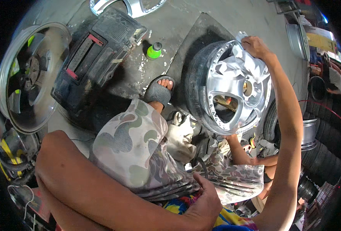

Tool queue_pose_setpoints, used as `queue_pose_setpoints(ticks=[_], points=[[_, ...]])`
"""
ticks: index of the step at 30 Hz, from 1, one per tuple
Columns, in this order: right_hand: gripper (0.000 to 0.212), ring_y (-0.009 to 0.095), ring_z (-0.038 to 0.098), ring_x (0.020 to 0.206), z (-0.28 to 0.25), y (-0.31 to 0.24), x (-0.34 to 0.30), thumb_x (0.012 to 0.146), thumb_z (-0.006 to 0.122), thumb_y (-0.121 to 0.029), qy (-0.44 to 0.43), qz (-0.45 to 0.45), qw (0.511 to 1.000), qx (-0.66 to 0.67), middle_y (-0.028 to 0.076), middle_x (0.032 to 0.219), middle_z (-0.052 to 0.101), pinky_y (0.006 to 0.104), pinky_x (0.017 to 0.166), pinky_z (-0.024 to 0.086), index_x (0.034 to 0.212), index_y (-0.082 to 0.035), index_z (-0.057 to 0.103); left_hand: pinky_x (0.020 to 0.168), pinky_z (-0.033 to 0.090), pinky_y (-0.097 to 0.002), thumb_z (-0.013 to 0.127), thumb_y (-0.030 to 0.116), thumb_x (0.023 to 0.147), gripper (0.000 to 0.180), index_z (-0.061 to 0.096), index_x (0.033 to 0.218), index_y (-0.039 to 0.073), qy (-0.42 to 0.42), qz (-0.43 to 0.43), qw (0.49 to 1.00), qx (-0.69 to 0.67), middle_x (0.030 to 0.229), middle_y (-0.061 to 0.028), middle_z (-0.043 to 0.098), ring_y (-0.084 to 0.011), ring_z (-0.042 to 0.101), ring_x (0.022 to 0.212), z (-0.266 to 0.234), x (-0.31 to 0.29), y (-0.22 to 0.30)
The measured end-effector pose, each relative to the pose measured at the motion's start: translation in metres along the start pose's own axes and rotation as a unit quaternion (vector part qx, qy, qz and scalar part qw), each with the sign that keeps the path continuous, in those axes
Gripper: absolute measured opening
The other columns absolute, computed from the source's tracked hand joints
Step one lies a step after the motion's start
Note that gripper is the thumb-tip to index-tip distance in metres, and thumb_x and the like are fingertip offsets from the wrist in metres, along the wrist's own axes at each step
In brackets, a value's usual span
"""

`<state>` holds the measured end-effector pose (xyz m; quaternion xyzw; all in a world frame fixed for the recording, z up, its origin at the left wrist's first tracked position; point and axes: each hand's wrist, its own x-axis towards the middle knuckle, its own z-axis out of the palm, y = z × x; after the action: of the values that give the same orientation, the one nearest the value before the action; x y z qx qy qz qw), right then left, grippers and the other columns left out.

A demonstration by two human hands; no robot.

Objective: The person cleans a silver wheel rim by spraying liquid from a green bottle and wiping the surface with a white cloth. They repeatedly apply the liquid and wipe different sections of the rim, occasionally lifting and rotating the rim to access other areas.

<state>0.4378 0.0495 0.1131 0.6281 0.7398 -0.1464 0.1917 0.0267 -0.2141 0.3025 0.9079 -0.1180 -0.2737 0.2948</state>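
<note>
At 2 o'clock stands the task's main piece, a silver wheel (232, 90) with its tyre (194, 82) on, tilted over a dark mat (200, 29). A crumpled white cloth (248, 63) lies across its upper spokes. The right hand (256, 47) is at the wheel's own 1 o'clock, fingers bent together on a bunch of the cloth at the rim's edge. The left hand (206, 205) is low, towards 5 o'clock, by the lap, thumb lifted (I cannot tell how its fingers are set, since they barely show). A toolbox (95, 56) sits at 10 o'clock, a green bottle (154, 51) near 11, and a sandal (159, 92) on a foot just left of the tyre.
</note>
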Motion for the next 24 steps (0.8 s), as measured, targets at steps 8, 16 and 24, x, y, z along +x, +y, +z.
queue_pose_setpoints(ticks=[8,16,24], points=[[0.024,0.042,0.068,0.094,-0.003,-0.097,-0.021,0.091,0.06,-0.017,-0.018,-0.11,0.993,0.046,0.023,0.103,0.071,0.0472,0.088,0.054,0.106,-0.001,0.071,0.099,0.044,-0.072,0.055,0.037,0.1,0.049,0.068,0.128,-0.001,0.006,0.027,1.0,-0.008,0.13,-0.0252,0.066,-0.0456,0.061,0.119,-0.006,-0.002,-0.006],[0.022,0.034,0.071,0.099,0.032,-0.109,-0.038,0.09,0.065,-0.025,-0.05,-0.225,0.973,0.029,0.016,0.098,0.074,0.046,0.087,0.057,0.1,-0.008,0.075,0.097,0.043,-0.0747,0.054,0.034,0.099,0.046,0.07,0.126,0.0,0.004,0.004,1.0,0.017,0.127,-0.0231,0.067,-0.0433,0.063,0.117,-0.013,-0.011,-0.003],[0.028,0.023,0.071,0.063,0.094,-0.173,-0.253,0.098,0.059,-0.022,-0.221,-0.214,0.941,-0.142,0.011,0.072,0.067,0.0398,0.05,0.056,0.123,-0.011,0.066,0.097,0.043,-0.0737,0.046,0.034,0.102,0.048,0.067,0.13,0.001,0.049,0.034,0.998,-0.027,0.129,-0.0224,0.067,-0.0428,0.062,0.118,0.004,-0.017,0.005]])
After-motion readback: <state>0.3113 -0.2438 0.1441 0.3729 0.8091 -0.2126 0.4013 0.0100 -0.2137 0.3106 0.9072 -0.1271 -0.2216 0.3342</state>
